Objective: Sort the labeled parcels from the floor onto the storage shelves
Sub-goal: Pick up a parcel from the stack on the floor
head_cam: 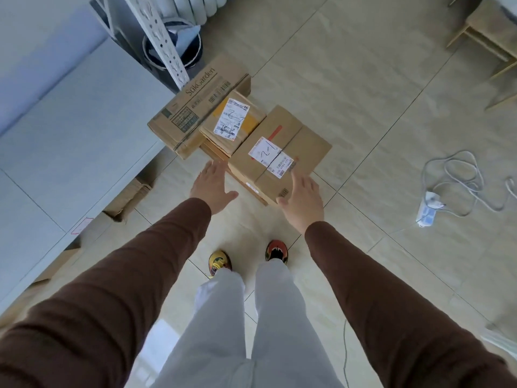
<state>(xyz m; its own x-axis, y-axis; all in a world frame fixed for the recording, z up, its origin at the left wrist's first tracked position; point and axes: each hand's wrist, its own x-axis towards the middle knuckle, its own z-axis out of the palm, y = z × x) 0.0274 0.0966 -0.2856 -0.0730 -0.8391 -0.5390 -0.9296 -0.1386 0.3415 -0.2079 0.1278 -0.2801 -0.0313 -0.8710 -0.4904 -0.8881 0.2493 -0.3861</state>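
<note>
A: Both hands, left [211,185] and right [302,200], hang spread, holding nothing, flanking the labeled parcel [279,154] mid-frame on the floor [363,79].

B: It overhangs boxes beneath; an uneven grab could tip it or topple the neighbouring parcel [232,121].

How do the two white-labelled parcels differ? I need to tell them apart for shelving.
The parcel marked 1-1 lies nearest the hands and is the larger; the parcel marked 2 sits behind it, beside the SilkGarden carton. The 1-1 parcel has a red strip, the 2 parcel yellow tape. Both are brown cardboard with handwritten white labels.
</note>
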